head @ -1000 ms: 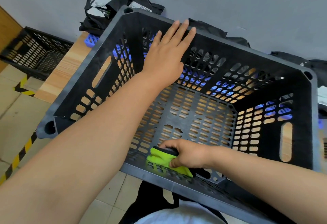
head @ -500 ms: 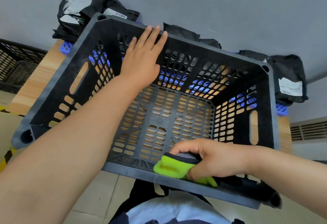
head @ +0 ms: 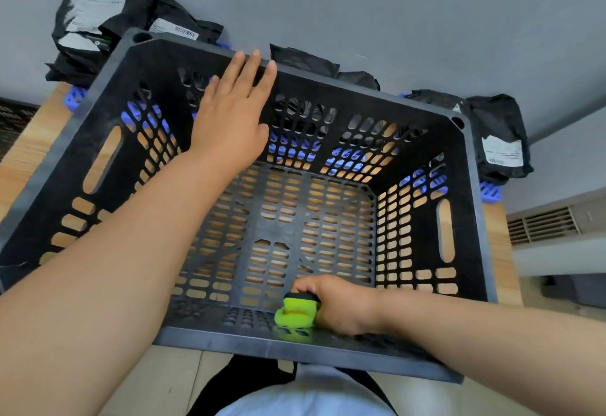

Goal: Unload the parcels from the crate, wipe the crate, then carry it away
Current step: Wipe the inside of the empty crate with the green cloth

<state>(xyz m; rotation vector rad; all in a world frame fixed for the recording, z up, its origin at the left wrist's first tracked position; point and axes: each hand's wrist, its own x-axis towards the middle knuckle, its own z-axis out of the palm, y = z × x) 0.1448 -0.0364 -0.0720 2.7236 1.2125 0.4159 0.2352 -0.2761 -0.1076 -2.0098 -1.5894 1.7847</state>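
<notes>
Crate (head: 460, 166): black, perforated plastic. It stands on a wooden bench (head: 26, 153) and holds no parcels. Its near left corner is covered by the left forearm. Its near rim overhangs the bench edge above the person's lap.

Left hand (head: 229, 120): fingers straight and together, palm laid flat against the inside of the far wall, fingertips reaching the rim. It holds nothing.

Right hand (head: 341, 307): fingers curled round a bright green cloth (head: 295, 315), which it presses to the inside of the near wall, low down by the floor of the crate. A black part shows at the top of the cloth. What it is cannot be made out. The fingertips are hidden under the hand.

Parcels: black plastic mailers lie on the bench behind the crate, against the grey wall. The far left parcel (head: 95, 18) carries a white shipping label, creased, with print too small to read. Beside it, a second parcel (head: 183, 30) shows a label strip with a barcode. The crate rim hides the rest. A middle parcel (head: 301, 61) shows only its upper edge above the rim and no label. The right parcel (head: 498, 140) bears a white label with lines of print and a barcode, illegible.

Blue plastic lattice (head: 490, 190) shows under the parcels and through the crate's slots. Its full shape is hidden.

Another black crate (head: 13, 120) is cut off at the left edge. A louvred vent (head: 541, 225) sits at right.
</notes>
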